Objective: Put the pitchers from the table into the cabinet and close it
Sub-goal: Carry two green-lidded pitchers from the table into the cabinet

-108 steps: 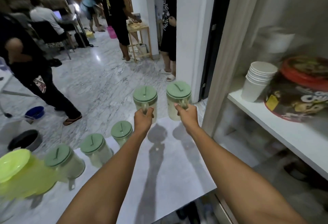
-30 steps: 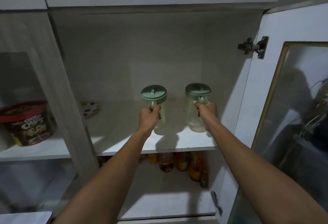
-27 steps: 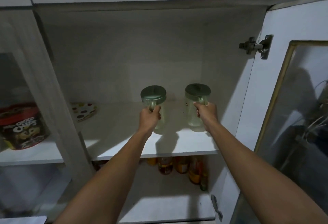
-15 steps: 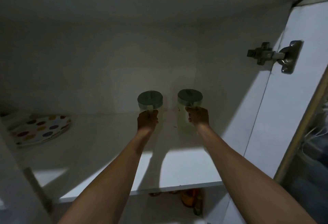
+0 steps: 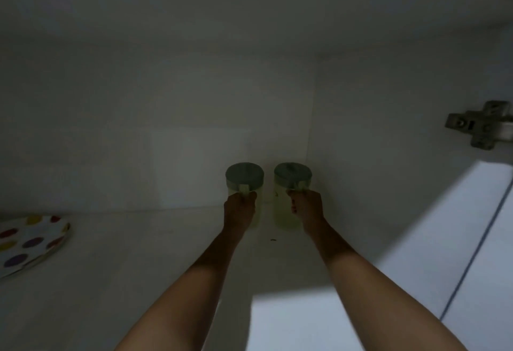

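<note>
Two clear pitchers with green lids stand side by side deep in the dim cabinet, near its back right corner. My left hand [image 5: 239,210] is closed around the handle of the left pitcher [image 5: 244,175]. My right hand [image 5: 306,207] grips the handle of the right pitcher [image 5: 292,174]. Both pitchers are upright and appear to rest on the white shelf [image 5: 138,281]. My hands hide the handles and part of each body.
A plate with coloured dots [image 5: 27,242] lies at the shelf's far left. The cabinet's right side wall [image 5: 374,156] is close beside the right pitcher. A metal hinge [image 5: 480,125] and the open door [image 5: 485,239] are at the right.
I carried both pitchers from the table into the cabinet. Over the last second they moved deeper toward the back right corner and down to the shelf, and my view moved in closer.
</note>
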